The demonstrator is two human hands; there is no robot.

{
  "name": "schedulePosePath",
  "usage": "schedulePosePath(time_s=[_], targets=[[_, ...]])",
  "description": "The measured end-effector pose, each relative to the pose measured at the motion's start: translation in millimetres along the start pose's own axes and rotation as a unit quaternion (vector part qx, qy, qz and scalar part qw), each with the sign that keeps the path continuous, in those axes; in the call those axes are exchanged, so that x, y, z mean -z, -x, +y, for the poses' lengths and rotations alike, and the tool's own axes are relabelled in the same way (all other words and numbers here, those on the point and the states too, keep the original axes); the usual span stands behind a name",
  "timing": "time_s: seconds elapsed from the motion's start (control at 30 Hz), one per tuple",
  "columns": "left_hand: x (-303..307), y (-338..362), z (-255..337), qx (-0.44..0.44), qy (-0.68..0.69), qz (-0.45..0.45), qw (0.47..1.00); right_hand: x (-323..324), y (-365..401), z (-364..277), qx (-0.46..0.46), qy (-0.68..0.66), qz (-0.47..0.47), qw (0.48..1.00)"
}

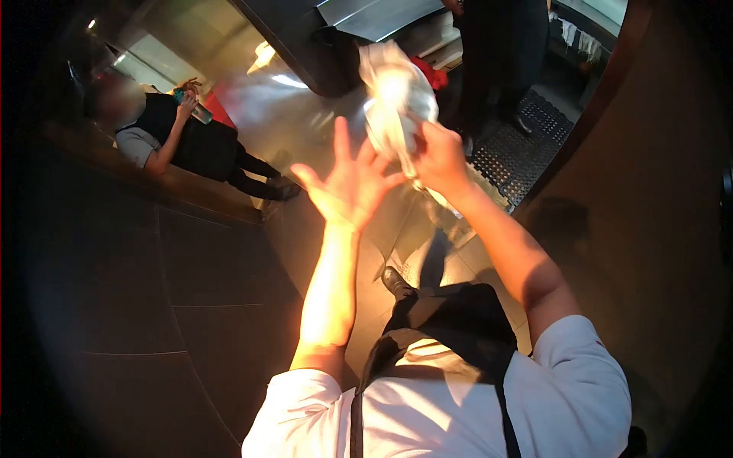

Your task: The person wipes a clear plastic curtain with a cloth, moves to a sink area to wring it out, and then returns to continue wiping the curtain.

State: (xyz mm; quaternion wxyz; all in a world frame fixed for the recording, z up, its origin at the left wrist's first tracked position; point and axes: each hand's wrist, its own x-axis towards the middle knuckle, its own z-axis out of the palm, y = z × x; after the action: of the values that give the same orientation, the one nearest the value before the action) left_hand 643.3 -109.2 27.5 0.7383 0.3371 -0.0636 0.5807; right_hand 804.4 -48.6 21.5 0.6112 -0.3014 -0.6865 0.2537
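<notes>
My right hand (pixel 441 159) is closed around the lower end of a white cloth (pixel 395 88), held up in front of me. The cloth is bunched, blurred and brightly lit, and a thin end of it dangles below my fist. Just to its left, my left hand (pixel 353 185) is raised with fingers spread wide and nothing in it. Its fingertips come close to the cloth's lower edge and overlap it in this view.
A person (pixel 191 141) stands at the left, holding a metallic container (pixel 201 114). Another person's dark-clothed legs (pixel 496 69) are at the upper right, by a perforated black mat (pixel 527 141). A metal counter (pixel 378 17) lies ahead; dark walls (pixel 221 336) flank me.
</notes>
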Motion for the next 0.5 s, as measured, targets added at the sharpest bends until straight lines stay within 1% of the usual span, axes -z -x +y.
schedulePosePath(time_s=[0.03,0.07,0.1,0.13,0.17,0.2,0.23,0.27,0.33,0.37,0.4,0.43,0.47,0.5], targets=[[-16,0,-20,-0.037,0.026,0.122,0.991,-6,-8,-7,-0.093,0.028,-0.193,0.976],[-3,10,-32,-0.065,0.245,0.175,0.951,-42,4,5,0.134,-0.051,-0.094,0.985],[10,11,-35,-0.089,-0.012,0.174,0.981,-53,22,-20,0.185,0.029,-0.111,0.976],[14,14,-34,-0.064,-0.092,0.200,0.973,-63,48,-30,0.152,0.122,-0.260,0.946],[18,18,-33,-0.036,-0.171,0.223,0.959,-63,67,-40,0.199,0.072,-0.186,0.959],[51,25,-25,-0.082,-0.158,0.182,0.967,-62,87,-50,0.248,0.029,-0.112,0.962],[34,31,-19,-0.059,-0.190,0.218,0.955,-55,86,-46,0.215,0.029,-0.105,0.970],[11,32,-16,-0.039,-0.220,0.253,0.941,-54,69,-27,0.225,0.083,-0.080,0.968],[-3,24,-16,-0.034,-0.070,0.241,0.967,-54,35,10,0.237,0.190,-0.028,0.952],[-6,24,-19,-0.031,0.008,0.234,0.972,-52,22,0,0.154,0.139,-0.105,0.973],[0,23,-21,-0.014,0.175,0.238,0.955,-68,26,-16,0.134,0.103,-0.124,0.978],[6,24,-16,0.005,0.081,0.241,0.967,-84,30,-32,0.113,0.067,-0.141,0.981],[15,19,-18,0.020,-0.015,0.243,0.970,-88,51,-46,0.146,0.110,-0.187,0.965],[29,19,-18,0.034,-0.112,0.244,0.963,-79,72,-77,0.090,0.092,-0.265,0.956]])
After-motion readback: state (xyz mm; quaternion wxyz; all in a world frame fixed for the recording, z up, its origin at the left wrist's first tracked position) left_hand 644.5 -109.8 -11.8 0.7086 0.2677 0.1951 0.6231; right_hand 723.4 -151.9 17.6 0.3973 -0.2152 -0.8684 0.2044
